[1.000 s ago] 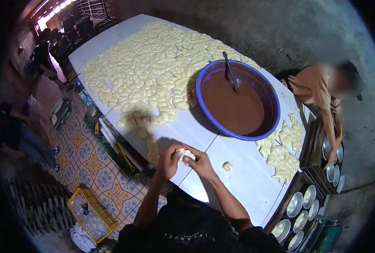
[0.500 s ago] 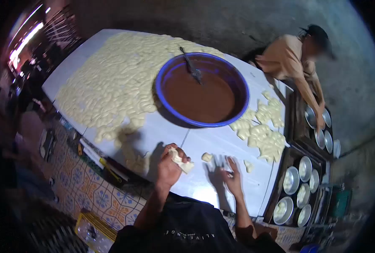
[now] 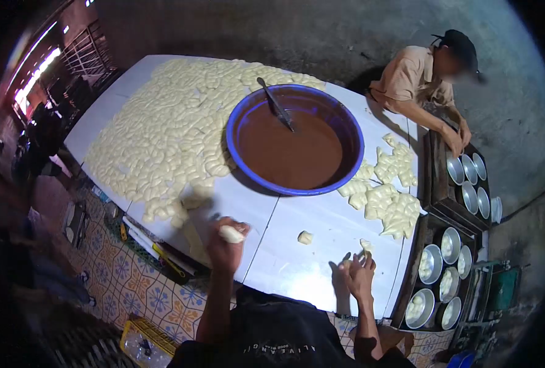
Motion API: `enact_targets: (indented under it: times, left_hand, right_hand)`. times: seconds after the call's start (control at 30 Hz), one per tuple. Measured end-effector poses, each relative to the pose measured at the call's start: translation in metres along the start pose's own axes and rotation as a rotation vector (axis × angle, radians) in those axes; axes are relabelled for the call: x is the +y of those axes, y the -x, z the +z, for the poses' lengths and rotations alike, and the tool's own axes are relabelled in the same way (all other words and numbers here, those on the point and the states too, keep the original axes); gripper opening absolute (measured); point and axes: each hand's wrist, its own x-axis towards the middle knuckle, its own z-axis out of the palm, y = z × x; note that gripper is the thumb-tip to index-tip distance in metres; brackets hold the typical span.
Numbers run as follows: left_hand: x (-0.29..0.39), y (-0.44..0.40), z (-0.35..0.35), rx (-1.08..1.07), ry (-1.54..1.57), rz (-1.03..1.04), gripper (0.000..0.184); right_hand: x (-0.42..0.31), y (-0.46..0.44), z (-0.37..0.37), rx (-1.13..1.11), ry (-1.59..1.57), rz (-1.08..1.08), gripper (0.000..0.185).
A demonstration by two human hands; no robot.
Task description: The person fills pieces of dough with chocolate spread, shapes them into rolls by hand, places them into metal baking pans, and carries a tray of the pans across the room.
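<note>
Head view — I see two hands of the wearer, well apart, over one white table (image 3: pixel 291 264); left hand (image 3: pixel 226 245) curled round one dough piece (image 3: pixel 231 234), above the table's near edge; right hand (image 3: pixel 359 279) has bent fingers just beside a second piece (image 3: pixel 367 246) — touching or gripping, I can't tell; a third piece (image 3: pixel 305 237) lies alone between them; one blue basin (image 3: pixel 294 191) holds brown liquid (image 3: pixel 291 156) and one utensil (image 3: pixel 275 104); dough spread lies either side, too crowded for me to count; six pans (image 3: pixel 434 257) with dough at right; one co-worker (image 3: pixel 407 76) bends over five more pans (image 3: pixel 470 196).
</note>
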Motion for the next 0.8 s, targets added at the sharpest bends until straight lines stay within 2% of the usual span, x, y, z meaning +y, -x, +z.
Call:
enact_targets:
  times: [0.03,0.07,0.13,0.2,0.27,0.33,0.37,0.4,0.47,0.5,0.57,0.6,0.63,0.67,0.7,0.73,0.77,0.8]
  left_hand:
    - [-0.006,0.01,0.008,0.058,-0.464,-0.018,0.038]
    - [-0.003,0.013,0.051,-0.002,-0.217,-0.098,0.046]
    - [-0.025,0.02,0.074,-0.003,-0.08,-0.158,0.059]
    - [-0.048,0.029,0.089,-0.043,-0.074,-0.224,0.07]
    - [-0.067,0.043,0.103,-0.101,0.008,-0.334,0.075]
    - [-0.081,0.055,0.106,-0.142,-0.114,-0.396,0.076]
    - [-0.088,0.057,0.105,-0.106,-0.227,-0.351,0.072]
    - [-0.089,0.058,0.102,-0.081,-0.445,-0.286,0.062]
    - [-0.082,0.056,0.102,-0.146,-0.811,-0.19,0.045]
    - [-0.083,0.059,0.1,-0.145,-0.813,-0.187,0.045]
    - [-0.082,0.065,0.093,0.02,-0.933,-0.26,0.024]
    - [-0.083,0.064,0.095,0.022,-0.934,-0.262,0.024]
    - [-0.083,0.064,0.1,-0.017,-1.076,-0.162,0.02]
    - [-0.082,0.064,0.105,-0.052,-1.215,-0.063,0.016]
    - [-0.071,0.059,0.116,-0.061,-1.129,-0.385,0.015]
    - [-0.075,0.06,0.108,-0.052,-1.13,-0.391,0.015]
    - [-0.083,0.059,0.094,0.027,-0.557,-0.547,0.021]
    - [-0.09,0.056,0.088,0.1,0.03,-0.66,0.027]
  right_hand:
    - [-0.012,0.001,-0.01,0.052,-0.232,0.049,0.044]
    - [-0.029,0.0,-0.023,0.102,-0.461,0.101,0.051]
    - [-0.051,-0.009,-0.029,0.212,-0.612,0.093,0.047]
    - [-0.081,-0.019,-0.04,0.033,-1.23,0.182,0.04]
    - [-0.116,-0.027,-0.052,-0.061,-1.447,0.125,0.034]
    - [-0.127,-0.033,-0.034,0.105,-1.32,-0.118,0.026]
    - [-0.131,-0.032,-0.04,0.08,-1.352,0.032,0.018]
    - [-0.13,-0.033,-0.042,0.091,-1.355,0.028,0.018]
    - [-0.13,-0.035,-0.043,0.311,-1.371,-0.035,0.016]
    - [-0.128,-0.034,-0.047,0.28,-1.255,-0.074,0.016]
    - [-0.122,-0.042,-0.034,0.3,-1.259,-0.077,0.016]
    - [-0.116,-0.048,-0.027,0.315,-1.254,-0.089,0.016]
    - [-0.108,-0.056,-0.03,0.359,-1.216,-0.152,0.019]
    - [-0.11,-0.054,-0.046,0.295,-1.223,-0.067,0.021]
    - [-0.119,-0.051,-0.051,0.247,-1.25,-0.211,0.034]
    - [-0.126,-0.051,-0.052,0.202,-1.276,-0.352,0.047]
    - [-0.123,-0.051,-0.029,0.169,-1.382,-0.384,0.052]
    - [-0.119,-0.055,-0.029,0.153,-1.213,-0.403,0.053]
